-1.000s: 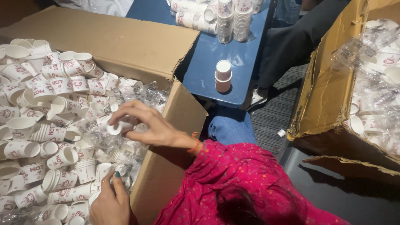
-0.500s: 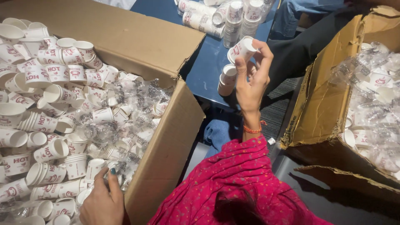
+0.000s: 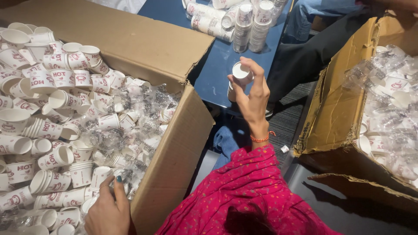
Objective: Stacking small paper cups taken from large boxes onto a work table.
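Note:
My right hand (image 3: 254, 101) is raised over the near edge of the blue table (image 3: 216, 61), shut on a small white paper cup (image 3: 241, 70) held upside down at the fingertips. The cup sits right on top of a short stack of cups (image 3: 231, 93) that stands on the table's edge. My left hand (image 3: 108, 209) lies low in the big cardboard box (image 3: 176, 143), its thumb and fingers resting on loose white cups (image 3: 52, 130) and crumpled clear plastic sleeves (image 3: 143, 113). Whether that hand grips anything is hidden.
Tall wrapped stacks of cups (image 3: 252, 19) stand and lie at the far end of the table. A second open carton (image 3: 337, 104) with cups in plastic is at the right. Another person's dark-trousered leg (image 3: 305, 56) is between the table and that carton.
My right hand took a cup out of the box, swung right and up to the table, and now holds it lower, on the short stack. The left hand stayed in the box.

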